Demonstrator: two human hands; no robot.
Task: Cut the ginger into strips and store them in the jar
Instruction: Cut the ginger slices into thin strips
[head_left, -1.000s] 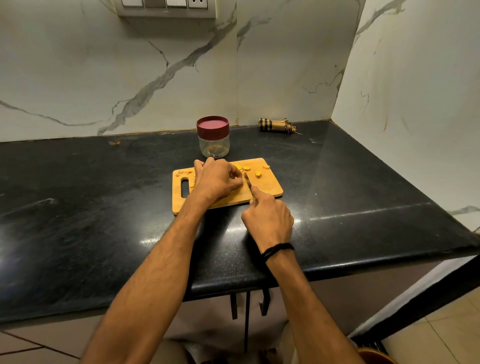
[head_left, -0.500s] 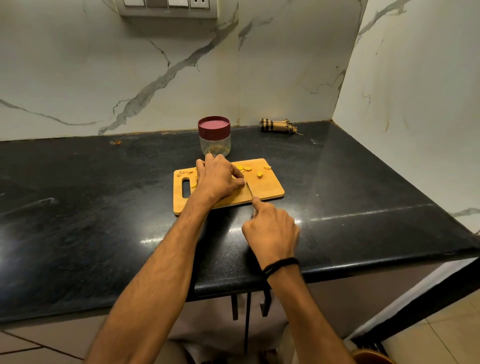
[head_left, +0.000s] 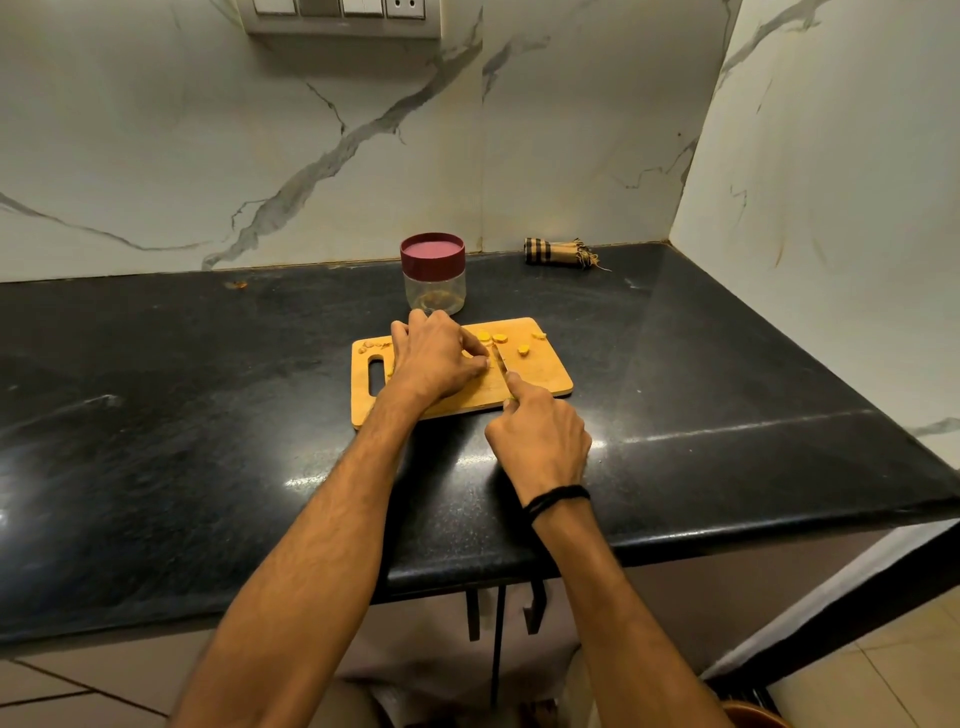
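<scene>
Ginger piece being cut sits mid cutting board (head_left: 545, 378), mostly hidden under left hand (head_left: 434, 358); fingers curled down onto it, prob to pin it vs rolling; knife (head_left: 500, 359) blade just right of those fingertips; right hand (head_left: 540, 436) at board's near edge wraps the handle, index finger along spine for control imo; cut slices (head_left: 500, 339) lie loose at board's far right, out of blade path; jar (head_left: 434, 286) just behind board, lid (head_left: 432, 254) on, so storing not started.
</scene>
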